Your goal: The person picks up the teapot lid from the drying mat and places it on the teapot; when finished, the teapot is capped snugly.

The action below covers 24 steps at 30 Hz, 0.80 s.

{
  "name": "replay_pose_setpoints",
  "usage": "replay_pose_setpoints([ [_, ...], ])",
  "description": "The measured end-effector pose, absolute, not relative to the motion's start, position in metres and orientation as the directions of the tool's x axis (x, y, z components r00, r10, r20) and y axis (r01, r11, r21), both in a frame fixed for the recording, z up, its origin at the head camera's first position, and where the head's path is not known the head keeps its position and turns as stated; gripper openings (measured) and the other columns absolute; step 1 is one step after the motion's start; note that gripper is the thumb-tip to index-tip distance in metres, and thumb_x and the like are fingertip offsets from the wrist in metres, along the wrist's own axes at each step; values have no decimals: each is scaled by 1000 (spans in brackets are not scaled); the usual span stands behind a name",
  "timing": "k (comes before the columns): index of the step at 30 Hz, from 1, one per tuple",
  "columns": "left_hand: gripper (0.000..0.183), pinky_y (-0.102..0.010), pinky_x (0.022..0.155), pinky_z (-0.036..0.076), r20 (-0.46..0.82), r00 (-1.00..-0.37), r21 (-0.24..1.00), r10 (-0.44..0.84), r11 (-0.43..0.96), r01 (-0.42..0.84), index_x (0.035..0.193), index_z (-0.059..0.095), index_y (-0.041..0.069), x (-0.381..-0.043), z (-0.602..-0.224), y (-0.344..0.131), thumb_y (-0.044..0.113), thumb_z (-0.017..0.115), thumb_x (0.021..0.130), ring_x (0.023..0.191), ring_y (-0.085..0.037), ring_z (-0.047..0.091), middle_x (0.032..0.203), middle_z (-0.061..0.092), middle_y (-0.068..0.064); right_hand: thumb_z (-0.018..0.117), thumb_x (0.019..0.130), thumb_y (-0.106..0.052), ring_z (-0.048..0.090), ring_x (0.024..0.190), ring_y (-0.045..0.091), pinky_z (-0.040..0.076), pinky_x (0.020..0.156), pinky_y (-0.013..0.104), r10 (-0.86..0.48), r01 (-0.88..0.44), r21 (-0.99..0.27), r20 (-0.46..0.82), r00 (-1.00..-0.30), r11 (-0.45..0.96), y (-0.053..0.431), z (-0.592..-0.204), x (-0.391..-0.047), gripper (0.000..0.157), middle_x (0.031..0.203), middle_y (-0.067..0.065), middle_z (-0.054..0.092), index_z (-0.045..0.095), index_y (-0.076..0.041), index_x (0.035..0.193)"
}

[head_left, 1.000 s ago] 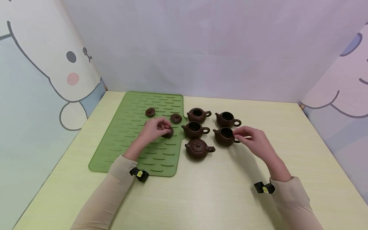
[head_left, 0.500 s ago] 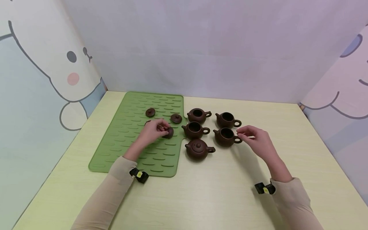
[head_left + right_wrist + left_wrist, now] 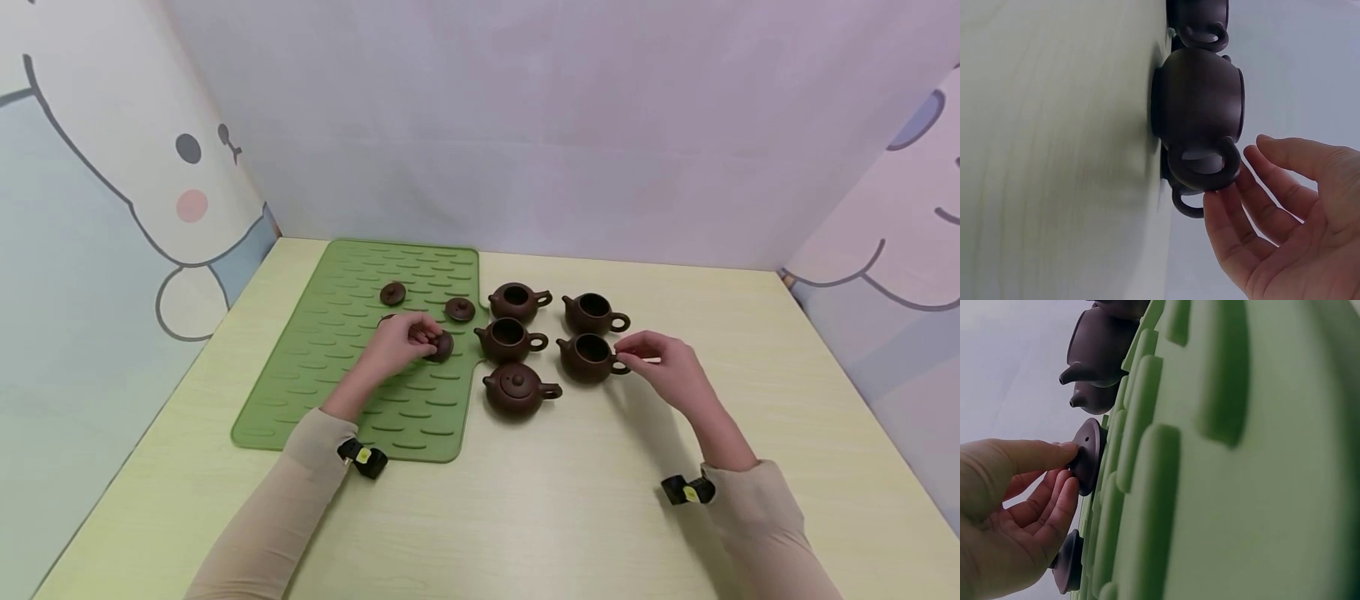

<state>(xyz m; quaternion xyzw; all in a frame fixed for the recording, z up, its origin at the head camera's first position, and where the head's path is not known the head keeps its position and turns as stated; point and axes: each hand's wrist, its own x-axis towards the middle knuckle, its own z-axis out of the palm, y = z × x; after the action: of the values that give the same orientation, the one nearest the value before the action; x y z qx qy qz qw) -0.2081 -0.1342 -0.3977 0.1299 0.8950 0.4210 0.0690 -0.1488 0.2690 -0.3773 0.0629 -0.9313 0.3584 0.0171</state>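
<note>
"While the left hand [image 3: 396,343] is pinching a small lid [image 3: 442,346], seemingly by its knob, near the right edge of the green mat [image 3: 337,400], what is the right hand [image 3: 667,371] doing?"

"It's reaching to the looped handle [image 3: 1234,164] of an open teapot [image 3: 581,364], the one sitting nearer the bench's [image 3: 570,517] front edge in the column farther from the mat. Its fingertips are touching the loop, but its thumb is standing apart, so I'm not seeing a firm grip."

"And what is worrying you?"

"That pinch, mostly. So little is giving the fingers purchase that the lid could be slipping if they loosen, or catching its rim on a raised ridge. I'm not able to tell whether it's touching the mat. Over on the right, a careless push on the handle could be sending the pot's spout toward its neighbour [image 3: 502,342], and a chip seems possible."

"They're looking like fired clay to me."

"Yes, matte and dark brown, with round bellies and stubby spouts. The lids are shaping up as shallow discs; this one is showing a tiny hole. Underneath, the mat is looking rubbery, and the bench is showing pale wood grain."
</note>
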Motion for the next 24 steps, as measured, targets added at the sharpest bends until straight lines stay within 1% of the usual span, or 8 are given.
replay_pose_setpoints([
  [6,17,-37,83,56,-15,-959,763,283,624,172,108,70,6,-209,-399,-133,5,71,91,94,-24,67,106,71,-14,67,96,-21,60,88,-7,50,75,18,-117,-107,-684,32,-993,722,270,-381,-152,21,107,13,75,72,-7,111],
  [9,17,-36,81,56,-19,-962,759,271,630,162,108,71,7,-209,-398,-133,7,71,91,94,-23,67,106,71,-13,68,95,-18,59,85,-10,50,75,18,-113,-99,-685,24,-993,722,270,-381,-153,20,106,14,75,72,-7,111],
  [12,17,-36,81,56,-25,-964,752,263,641,156,109,70,8,-209,-395,-131,9,71,92,94,-23,66,106,71,-12,69,94,-17,61,86,-6,50,74,19,-107,-90,-682,18,-994,725,270,-382,-154,20,105,14,75,72,-6,110],
  [18,19,-37,84,56,-33,-964,764,262,629,145,110,70,8,-209,-388,-128,10,71,92,96,-24,66,108,71,-12,70,94,-21,66,90,9,50,76,25,-84,-57,-674,-8,-996,737,268,-383,-156,22,106,14,75,72,-5,110],
  [24,19,-38,87,57,-18,-962,768,271,620,161,111,70,10,-207,-382,-125,12,71,92,99,-24,67,110,71,-11,70,93,-20,67,90,11,50,77,28,-67,-36,-664,-22,-998,747,267,-384,-157,21,102,13,76,73,-5,108],
])
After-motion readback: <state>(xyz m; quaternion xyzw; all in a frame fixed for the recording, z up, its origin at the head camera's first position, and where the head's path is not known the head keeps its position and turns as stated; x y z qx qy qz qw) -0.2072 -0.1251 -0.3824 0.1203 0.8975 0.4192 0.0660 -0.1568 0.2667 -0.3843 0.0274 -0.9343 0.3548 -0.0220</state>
